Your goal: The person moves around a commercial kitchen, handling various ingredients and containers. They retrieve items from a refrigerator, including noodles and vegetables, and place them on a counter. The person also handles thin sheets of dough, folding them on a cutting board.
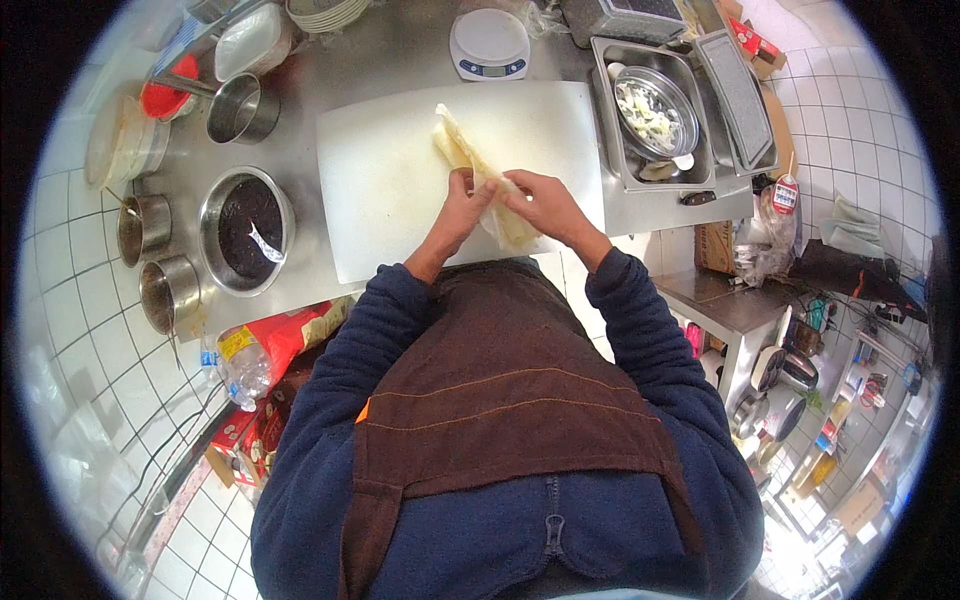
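Observation:
A pale yellow, thin, folded sheet of food lies slantwise over the white cutting board, its near end close to the board's front edge. My left hand pinches its edge near the middle between thumb and fingers. Close beside it, my right hand grips the same sheet, the fingertips of both hands almost touching. What the sheet is made of cannot be told. Part of it is hidden under my fingers.
A kitchen scale stands behind the board. At right, a steel pan holds a bowl of chopped pale pieces; a knife handle lies near it. At left are a bowl of dark food, a saucepan and steel pots.

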### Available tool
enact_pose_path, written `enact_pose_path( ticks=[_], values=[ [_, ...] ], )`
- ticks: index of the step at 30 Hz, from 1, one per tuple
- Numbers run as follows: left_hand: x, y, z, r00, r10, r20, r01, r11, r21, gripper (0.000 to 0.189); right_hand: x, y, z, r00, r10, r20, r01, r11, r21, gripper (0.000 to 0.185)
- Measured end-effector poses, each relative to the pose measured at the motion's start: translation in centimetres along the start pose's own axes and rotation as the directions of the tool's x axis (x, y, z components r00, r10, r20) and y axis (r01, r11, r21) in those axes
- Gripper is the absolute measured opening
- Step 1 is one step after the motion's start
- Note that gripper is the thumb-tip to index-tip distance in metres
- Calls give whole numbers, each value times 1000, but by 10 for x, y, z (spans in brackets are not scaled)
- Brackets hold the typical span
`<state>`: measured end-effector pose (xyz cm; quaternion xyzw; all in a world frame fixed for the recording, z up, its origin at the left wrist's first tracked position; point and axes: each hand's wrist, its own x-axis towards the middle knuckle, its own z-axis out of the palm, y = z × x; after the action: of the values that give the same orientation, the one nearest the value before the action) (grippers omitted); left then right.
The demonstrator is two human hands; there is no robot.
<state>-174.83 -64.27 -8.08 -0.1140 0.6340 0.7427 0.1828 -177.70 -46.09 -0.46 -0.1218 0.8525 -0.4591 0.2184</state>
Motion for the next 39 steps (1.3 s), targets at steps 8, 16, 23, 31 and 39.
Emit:
enact_pose_path(
  ticks=[8, 16, 23, 31, 39],
  values=[
    [-1, 10, -13, 995, -96, 1, 95, 992, 83, 58, 11, 18, 7, 999, 52, -4, -52, 998, 35, 34],
    [-22, 3, -46, 995, -61, -77, 59, 998, -21, 44, 21, 33, -11, 989, 142, -48, -121, 946, 301, 27],
    [-26, 12, -117, 990, -56, -131, 36, 987, -154, 41, 37, 69, -56, 943, 245, -224, -82, 825, 559, 26],
    [-25, -14, -162, 978, -158, -140, 143, 984, -108, 45, 54, 146, -28, 877, 402, -263, -304, 888, 344, 30],
    [-16, -25, -184, 964, -214, -157, 200, 975, -97, 42, 57, 145, -29, 887, 265, -379, -361, 909, -209, 31]
  ],
)
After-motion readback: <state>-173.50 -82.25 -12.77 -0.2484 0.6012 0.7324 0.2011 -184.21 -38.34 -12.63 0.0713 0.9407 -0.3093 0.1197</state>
